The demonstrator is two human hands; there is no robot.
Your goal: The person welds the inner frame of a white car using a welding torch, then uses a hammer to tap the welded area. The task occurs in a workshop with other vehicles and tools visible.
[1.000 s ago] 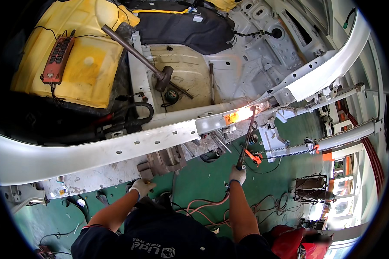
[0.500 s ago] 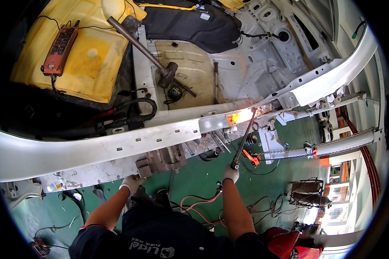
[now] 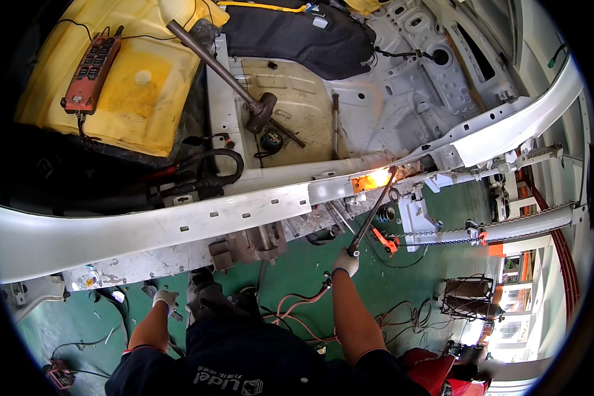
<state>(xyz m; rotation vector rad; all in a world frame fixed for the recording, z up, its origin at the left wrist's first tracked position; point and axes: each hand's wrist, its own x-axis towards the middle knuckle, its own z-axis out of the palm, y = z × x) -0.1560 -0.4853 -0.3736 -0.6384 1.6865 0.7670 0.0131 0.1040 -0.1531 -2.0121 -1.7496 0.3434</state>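
Observation:
My right hand (image 3: 345,262), in a pale work glove, is closed around the handle of a long gas torch (image 3: 373,214). The torch slants up to the white car sill (image 3: 257,203), where its flame and the heated metal glow orange (image 3: 374,179). Hoses trail down from near the handle. My left hand (image 3: 166,299), gloved too, hangs low on the left beside my leg, apart from the sill. It appears loosely open with nothing visible in it, though its fingers show only small. The steel clamp (image 3: 251,245) under the sill stands ahead of it.
Inside the car body lie a sledgehammer (image 3: 261,112) and a tape measure (image 3: 271,140). A red remote control (image 3: 91,74) rests on yellow padding (image 3: 145,99). Pink hoses (image 3: 297,307) coil over the green floor. A chain (image 3: 442,232) with an orange hook (image 3: 384,241) runs to the right.
My left hand has left the clamp's edge under the sill and dropped back to the left. The torch has shifted slightly, its flame still on the sill. The view has moved a little.

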